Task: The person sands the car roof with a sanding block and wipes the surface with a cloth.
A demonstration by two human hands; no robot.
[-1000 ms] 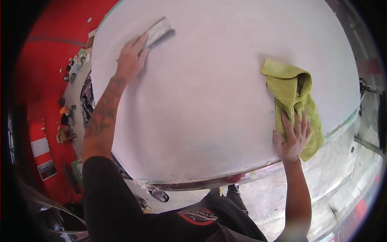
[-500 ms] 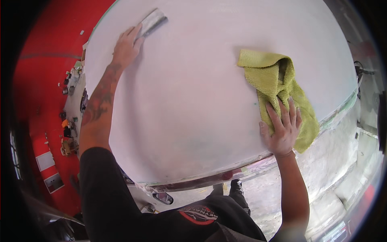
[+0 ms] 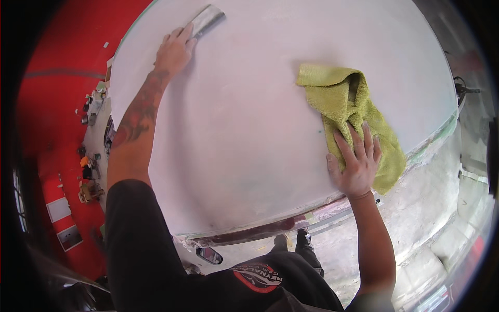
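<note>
My left hand [image 3: 174, 51] grips a long grey sanding block [image 3: 207, 21] on a pale, primed panel [image 3: 244, 119] with dust and faint coloured patches, near its upper left. My right hand [image 3: 353, 164] lies with fingers spread on a folded yellow-green cloth [image 3: 327, 93] on the panel’s right side, close to the near right edge. The block’s underside is hidden against the surface.
A red surface [image 3: 62, 52] fills the left, with small tools and parts [image 3: 88, 171] along it. Below the panel’s edge a car mirror [image 3: 209, 255], my feet [image 3: 302, 239] and pale grey floor [image 3: 431, 213] show.
The cloth and my right hand have slid left and away from me. My left hand with the block first shifted left and up, then up and right over the last half second.
</note>
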